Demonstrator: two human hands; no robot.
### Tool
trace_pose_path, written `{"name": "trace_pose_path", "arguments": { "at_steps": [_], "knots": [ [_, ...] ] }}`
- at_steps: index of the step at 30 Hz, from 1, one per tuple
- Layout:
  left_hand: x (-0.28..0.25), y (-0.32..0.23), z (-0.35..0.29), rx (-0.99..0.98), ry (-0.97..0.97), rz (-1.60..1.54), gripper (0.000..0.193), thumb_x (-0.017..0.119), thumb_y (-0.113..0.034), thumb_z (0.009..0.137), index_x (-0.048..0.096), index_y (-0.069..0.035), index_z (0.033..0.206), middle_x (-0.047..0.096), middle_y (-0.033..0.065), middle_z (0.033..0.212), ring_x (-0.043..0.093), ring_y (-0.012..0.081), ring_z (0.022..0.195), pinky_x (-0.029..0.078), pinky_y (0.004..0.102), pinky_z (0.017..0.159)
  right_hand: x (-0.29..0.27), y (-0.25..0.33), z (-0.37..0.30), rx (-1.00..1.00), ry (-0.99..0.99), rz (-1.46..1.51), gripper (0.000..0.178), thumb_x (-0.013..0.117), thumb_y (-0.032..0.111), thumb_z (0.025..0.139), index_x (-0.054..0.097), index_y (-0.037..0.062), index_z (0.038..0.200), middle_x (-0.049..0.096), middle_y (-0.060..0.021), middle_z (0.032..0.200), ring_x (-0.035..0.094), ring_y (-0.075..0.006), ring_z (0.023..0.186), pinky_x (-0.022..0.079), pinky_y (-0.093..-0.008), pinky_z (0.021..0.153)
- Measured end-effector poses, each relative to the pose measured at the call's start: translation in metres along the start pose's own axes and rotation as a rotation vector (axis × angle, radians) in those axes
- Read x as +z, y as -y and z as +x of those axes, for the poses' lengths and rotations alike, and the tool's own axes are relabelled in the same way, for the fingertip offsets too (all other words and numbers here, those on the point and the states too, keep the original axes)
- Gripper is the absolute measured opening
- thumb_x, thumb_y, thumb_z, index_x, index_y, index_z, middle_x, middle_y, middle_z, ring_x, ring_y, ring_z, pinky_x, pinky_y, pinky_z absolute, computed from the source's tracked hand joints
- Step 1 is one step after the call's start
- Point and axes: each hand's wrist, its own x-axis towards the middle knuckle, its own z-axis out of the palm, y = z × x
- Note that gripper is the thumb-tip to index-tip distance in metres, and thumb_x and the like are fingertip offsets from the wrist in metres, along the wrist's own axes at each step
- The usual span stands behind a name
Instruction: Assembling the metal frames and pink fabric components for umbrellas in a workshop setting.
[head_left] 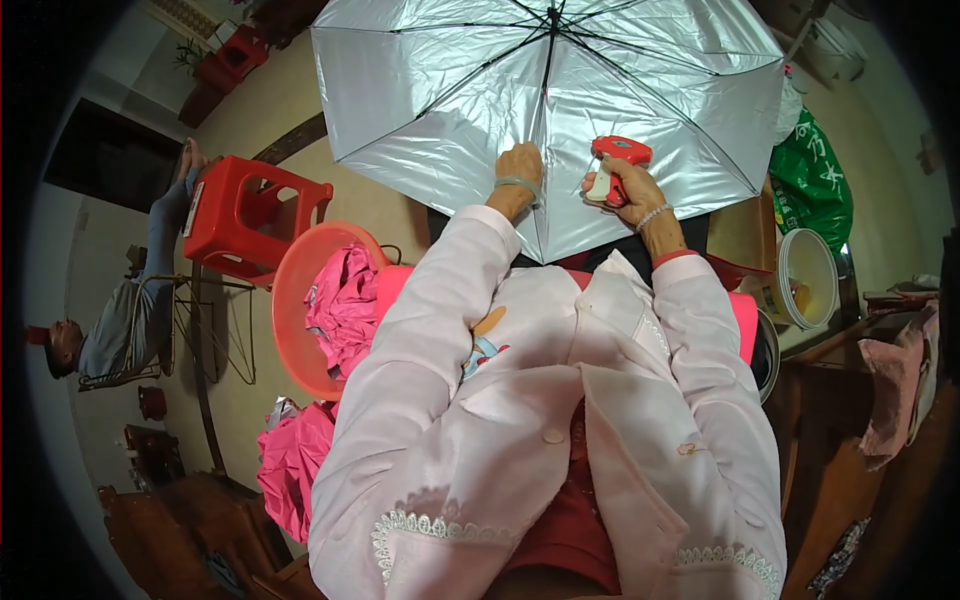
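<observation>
An open umbrella (640, 50) with a silver inner face lies spread before me, its dark ribs meeting at a hub (553, 18) near the top edge. My left hand (518, 168) is closed at the near part of the umbrella, by the rib that runs toward me. What its fingertips pinch is hidden under the hand. In my right hand (635, 197) is a small red and cream handheld tool (622, 152), its exact kind unclear. The tool is over the silver fabric, to the right of my left hand and apart from it.
To the left, a red plastic stool (235, 210) stands behind a coral basin (290, 340) of pink fabric (345, 290). More pink fabric (300, 460) lies below. At right are a green bag (815, 185) and white buckets (808, 280). Another person (125, 320) sits at far left.
</observation>
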Motion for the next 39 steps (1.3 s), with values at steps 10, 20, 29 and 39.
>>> {"name": "trace_pose_path", "arguments": {
  "at_steps": [10, 20, 29, 39],
  "knots": [
    [0.03, 0.021, 0.009, -0.296, 0.031, -0.426, 0.021, 0.051, -0.016, 0.076, 0.062, 0.002, 0.074, 0.062, 0.0214, 0.077, 0.061, 0.0359, 0.075, 0.049, 0.0401, 0.07, 0.011, -0.001, 0.002, -0.024, -0.018, -0.152, 0.034, 0.053, 0.01, 0.079, 0.043, 0.0, 0.11, 0.059, -0.0173, 0.079, 0.062, -0.0263, 0.065, 0.054, -0.0384, 0.059],
    [0.052, 0.028, 0.0, -0.158, 0.027, -0.498, 0.025, 0.046, -0.012, 0.078, 0.061, 0.0, 0.062, 0.059, 0.0077, 0.051, 0.059, 0.0172, 0.046, 0.048, 0.0305, 0.051, 0.035, -0.031, 0.023, 0.021, -0.031, -0.246, 0.027, 0.054, 0.01, 0.076, 0.045, -0.0022, 0.099, 0.056, -0.015, 0.07, 0.06, -0.0257, 0.054, 0.051, -0.036, 0.044],
    [0.049, 0.024, 0.002, -0.297, 0.077, -0.406, 0.027, 0.045, -0.014, 0.079, 0.063, -0.003, 0.063, 0.059, 0.0082, 0.051, 0.059, 0.0187, 0.047, 0.049, 0.0301, 0.052, 0.043, -0.034, 0.016, 0.117, -0.013, -0.33, 0.027, 0.05, 0.014, 0.08, 0.045, 0.0015, 0.104, 0.059, -0.0156, 0.074, 0.061, -0.0253, 0.059, 0.052, -0.0376, 0.051],
    [0.065, 0.027, 0.009, -0.329, 0.03, -0.52, 0.024, 0.044, -0.01, 0.08, 0.061, 0.0, 0.065, 0.058, 0.009, 0.053, 0.057, 0.019, 0.044, 0.047, 0.0315, 0.044, 0.044, -0.032, 0.012, 0.133, -0.013, -0.306, 0.028, 0.05, 0.014, 0.083, 0.045, 0.0018, 0.107, 0.059, -0.0179, 0.078, 0.062, -0.0282, 0.066, 0.053, -0.0424, 0.058]
  ]
}}
